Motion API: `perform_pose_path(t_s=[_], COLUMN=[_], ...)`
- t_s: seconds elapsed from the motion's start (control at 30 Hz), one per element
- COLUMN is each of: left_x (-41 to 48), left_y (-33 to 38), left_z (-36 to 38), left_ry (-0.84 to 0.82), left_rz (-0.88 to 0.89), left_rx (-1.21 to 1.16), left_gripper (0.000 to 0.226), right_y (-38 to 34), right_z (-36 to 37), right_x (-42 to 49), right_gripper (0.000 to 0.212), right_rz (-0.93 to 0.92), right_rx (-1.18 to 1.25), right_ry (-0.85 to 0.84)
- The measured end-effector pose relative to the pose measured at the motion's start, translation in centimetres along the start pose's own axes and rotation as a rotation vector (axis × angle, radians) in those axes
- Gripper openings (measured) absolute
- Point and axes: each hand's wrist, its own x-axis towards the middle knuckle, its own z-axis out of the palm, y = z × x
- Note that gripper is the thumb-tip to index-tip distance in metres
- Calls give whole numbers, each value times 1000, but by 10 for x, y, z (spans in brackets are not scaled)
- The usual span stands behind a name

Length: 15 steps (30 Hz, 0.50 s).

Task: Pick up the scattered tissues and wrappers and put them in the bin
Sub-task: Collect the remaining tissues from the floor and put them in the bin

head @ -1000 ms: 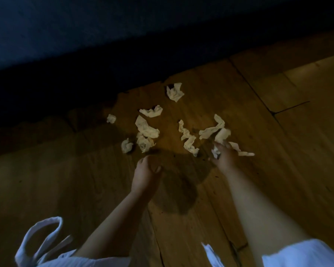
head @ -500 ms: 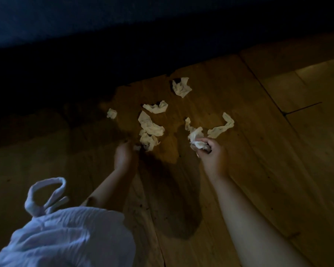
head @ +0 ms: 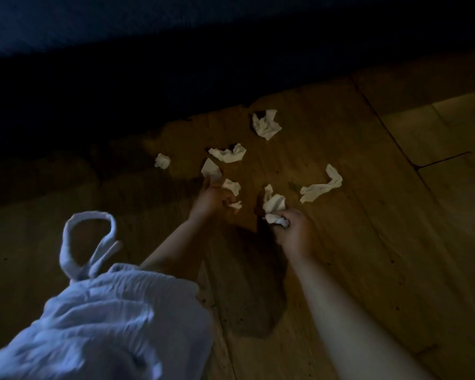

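Observation:
Several crumpled white tissues lie on the dim wooden floor (head: 368, 242). My right hand (head: 294, 231) is closed around a wad of tissues (head: 276, 219), with another tissue (head: 274, 201) sticking up just beyond its knuckles. My left hand (head: 211, 198) is closed on a tissue (head: 232, 186), with a scrap (head: 235, 205) showing under its fingers and a piece (head: 210, 168) at its fingertips. Loose tissues lie farther out: a long twisted one (head: 321, 186) at the right, one (head: 228, 154) in the middle, one (head: 266, 124) at the back, a small ball (head: 162, 161) at the left. No bin is in view.
A dark blue piece of furniture (head: 121, 28) runs along the back, with deep shadow beneath it. My white sleeve and its tie loop (head: 88, 242) hang at the lower left. Floorboard seams (head: 439, 160) cross at the right.
My left hand moved forward and right and closed on a tissue in the middle cluster. My right hand stayed closed on its wad and gathered more of the tissue next to it.

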Motion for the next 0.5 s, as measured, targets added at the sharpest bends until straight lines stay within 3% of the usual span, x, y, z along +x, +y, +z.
perform_pose_path(t_s=[0.07,0.17,0.27,0.4,0.5], left_x=[-7,-27,-48,-58,-60], left_y=[0,-13,-18,-32,-33], left_z=[3,11,16,15,9], left_ry=[73,186,170,298,391], left_rz=[-17,-9,-28,-10,-16], left_rx=[-191,-535,-619,-742,-705], left_gripper=[14,31,23,23,39], right_y=[-8,-20,-22,-25,-24], right_z=[-7,-12,-3,5,4], right_x=[3,17,36,53,53], right_gripper=[37,63,76,42,30], right_rz=[-15,-71,-33,-66,-113], right_rx=[94,248,29,-288,-229], right_ry=[39,4,-115,-143,-63])
